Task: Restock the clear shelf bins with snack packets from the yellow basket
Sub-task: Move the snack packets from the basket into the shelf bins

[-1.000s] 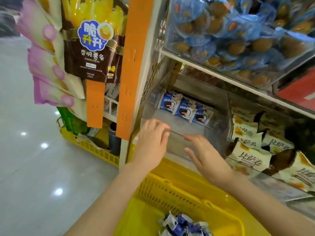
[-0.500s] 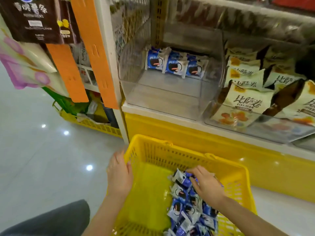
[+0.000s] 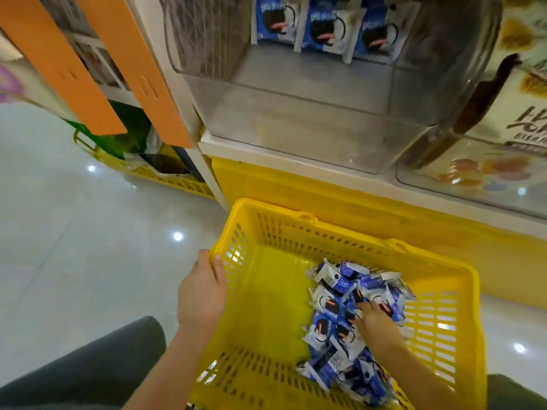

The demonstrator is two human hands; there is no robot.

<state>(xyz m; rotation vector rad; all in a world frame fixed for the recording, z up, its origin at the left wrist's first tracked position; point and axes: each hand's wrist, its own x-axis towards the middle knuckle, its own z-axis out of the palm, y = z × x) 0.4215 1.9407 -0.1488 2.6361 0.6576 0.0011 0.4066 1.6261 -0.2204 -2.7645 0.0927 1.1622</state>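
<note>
– While the left hand [image 3: 202,291] clamps the left rim of the yellow basket [image 3: 266,294], thumb hooked inside and fingers outside, where is the right hand [image 3: 373,320]?
– Down in the basket, back upward, on the heap of blue-and-white snack packets [image 3: 328,318] piled along the basket's right side. Its fingertips are sunk among the wrappers, so I cannot tell whether they have closed on one.
– And the hands relative to each other?
– Well apart: one at the rim, one in the heap.
– The bin?
– The clear shelf bin [image 3: 302,119] sits on the white shelf just above and behind the basket. Three matching packets [image 3: 322,28] stand upright in a row against its back wall.
– Anything around it?
– A neighbouring clear bin [image 3: 473,179] to the right holds cream packets [image 3: 527,113] with brown ends. Two orange strips [image 3: 139,81] hang at upper left, above a second yellow basket [image 3: 174,176] on the glossy pale floor [image 3: 74,247]. A dark grey trouser leg [image 3: 97,371] shows at the bottom edge.
</note>
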